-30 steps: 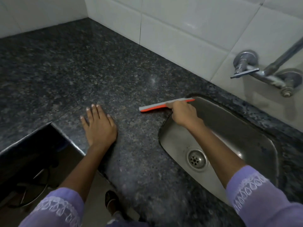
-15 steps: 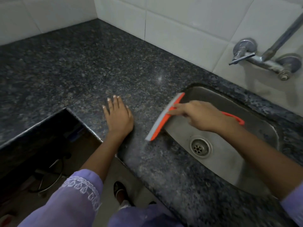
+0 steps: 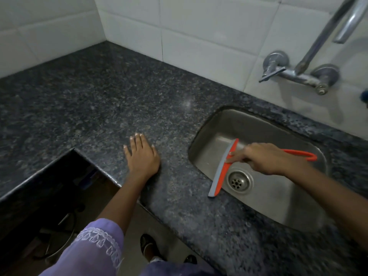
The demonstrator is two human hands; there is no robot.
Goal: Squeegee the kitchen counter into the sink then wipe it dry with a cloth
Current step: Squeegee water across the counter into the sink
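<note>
My right hand [image 3: 264,159] grips an orange squeegee [image 3: 224,170] with a grey rubber blade. The blade hangs over the left side of the steel sink [image 3: 278,200], its lower tip touching the sink's front-left rim, and the orange loop handle sticks out to the right behind my hand. My left hand [image 3: 142,156] lies flat, fingers together, on the dark speckled granite counter [image 3: 99,108] left of the sink. No cloth is in view.
A chrome wall tap [image 3: 298,74] with a long spout juts from the white tiled wall above the sink. The drain [image 3: 239,181] sits mid-sink. The counter's front edge has an inner corner at the left, with floor, cables and my feet below.
My right hand swept the squeegee rightward off the counter and over the sink's left edge, turning the blade from lying across to nearly lengthwise. My left hand stayed flat on the counter.
</note>
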